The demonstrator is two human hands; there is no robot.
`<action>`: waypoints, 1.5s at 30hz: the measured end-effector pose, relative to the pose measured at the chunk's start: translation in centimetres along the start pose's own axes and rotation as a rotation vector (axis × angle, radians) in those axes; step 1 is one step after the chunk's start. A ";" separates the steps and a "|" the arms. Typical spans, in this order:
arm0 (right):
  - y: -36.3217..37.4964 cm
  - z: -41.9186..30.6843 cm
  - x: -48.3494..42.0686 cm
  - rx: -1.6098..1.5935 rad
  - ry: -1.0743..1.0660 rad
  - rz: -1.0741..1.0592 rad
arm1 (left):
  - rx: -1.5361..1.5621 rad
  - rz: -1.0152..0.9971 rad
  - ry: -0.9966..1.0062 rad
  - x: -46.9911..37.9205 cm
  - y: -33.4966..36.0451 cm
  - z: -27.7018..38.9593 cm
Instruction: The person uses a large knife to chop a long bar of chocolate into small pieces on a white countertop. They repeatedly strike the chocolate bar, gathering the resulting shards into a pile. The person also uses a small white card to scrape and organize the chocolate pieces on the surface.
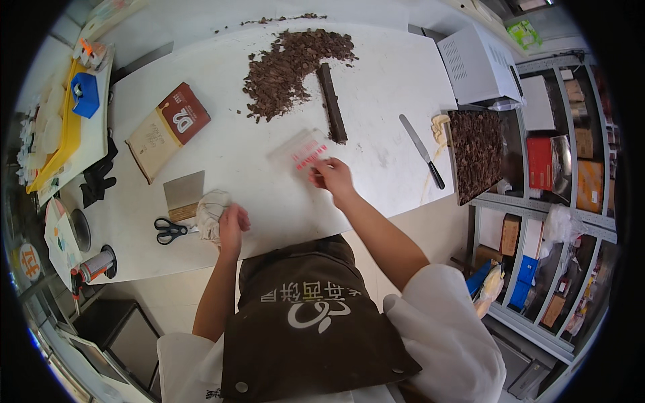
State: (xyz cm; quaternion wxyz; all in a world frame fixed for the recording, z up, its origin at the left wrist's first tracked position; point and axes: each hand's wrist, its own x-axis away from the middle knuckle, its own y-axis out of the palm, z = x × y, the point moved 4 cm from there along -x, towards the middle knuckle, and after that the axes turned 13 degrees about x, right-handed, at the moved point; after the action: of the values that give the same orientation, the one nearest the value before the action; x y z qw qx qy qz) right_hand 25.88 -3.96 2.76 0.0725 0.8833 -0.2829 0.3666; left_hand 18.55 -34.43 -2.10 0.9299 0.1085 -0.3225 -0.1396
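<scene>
My right hand [332, 177] grips the near edge of a clear plastic bag with red print [301, 149] over the white table [272, 196]. Beyond the bag lie a dark chocolate bar [332, 103] and a heap of chocolate shavings [297, 65]. My left hand [234, 225] is beside a crumpled cream cloth [211, 206]; whether its fingers grip the cloth is unclear. Left of the cloth are a metal scraper with a wooden handle [184, 194] and black-handled scissors [170, 231], partly under the cloth. A brown and beige packet [169, 131] lies farther back.
A palette knife [422, 150] lies at the right, near a shavings-covered slab [476, 153] at the table's edge. Behind it is a white appliance [476, 65]. A gas torch [95, 267], black gloves [98, 176] and a yellow tray [70, 146] are at the left. Shelves stand at the right.
</scene>
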 end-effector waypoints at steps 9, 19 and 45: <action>4.7 8.5 8.5 0.162 0.297 -0.417 | -0.029 0.152 0.075 4.8 -1.1 0.7; 15.6 -2.7 -4.8 -0.502 0.172 -0.148 | 0.047 0.246 0.169 8.7 -3.1 3.1; -1.8 2.3 -0.1 -0.118 0.259 -0.143 | -0.142 -0.087 -0.001 2.6 6.1 1.8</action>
State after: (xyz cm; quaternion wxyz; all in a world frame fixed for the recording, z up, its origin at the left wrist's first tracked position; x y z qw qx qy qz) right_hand 28.26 -3.20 1.15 0.1861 0.8408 -0.2287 0.4540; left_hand 20.55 -29.80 2.55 0.9281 0.0561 -0.3075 -0.2022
